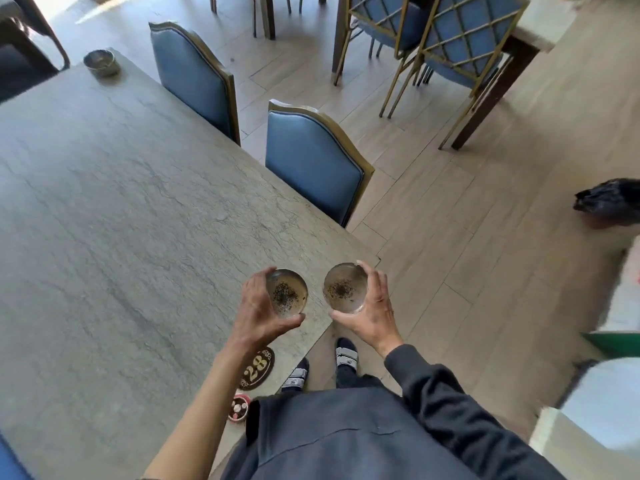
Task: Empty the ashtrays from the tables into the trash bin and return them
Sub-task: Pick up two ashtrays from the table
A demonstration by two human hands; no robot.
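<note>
Left grip: left hand (pixel 258 306) curls round a round clear-glass ashtray with a dark patch of ash (pixel 287 293), thumb under the near rim, fingers over the far rim.
Right grip: right hand (pixel 372 306) holds a 2nd round clear-glass ashtray, also ashy (pixel 344 287), the same way, thumb near and fingers wrapped on the outer side.
Position: both ashtrays are lifted off, above the near corner of the grey stone-look tabletop (pixel 121 202), just beside each other but apart.
Remaining ashtray: 1 dark round bowl-shaped ashtray (pixel 102 63) sits at the far corner of the tabletop, untouched.
Likely bin: a black bag-lined shape (pixel 609 199) on the pale wooden floor (pixel 450 220) at the right edge may be the trash bin; too cropped to be sure.
Stage, as I judge it: 2 picked up, neither emptied.
Risk 1: ash lies loose and shallow; tilting either glass on the walk would scatter it on the floor.
Risk 2: smooth glass held only at the rim could slip and shatter.
Risk 3: the 2 rims could knock together if the hands drift closer.
Risk 4: the blue padded chair with a wooden frame (pixel 311 161) stands in the path toward the right.
</note>
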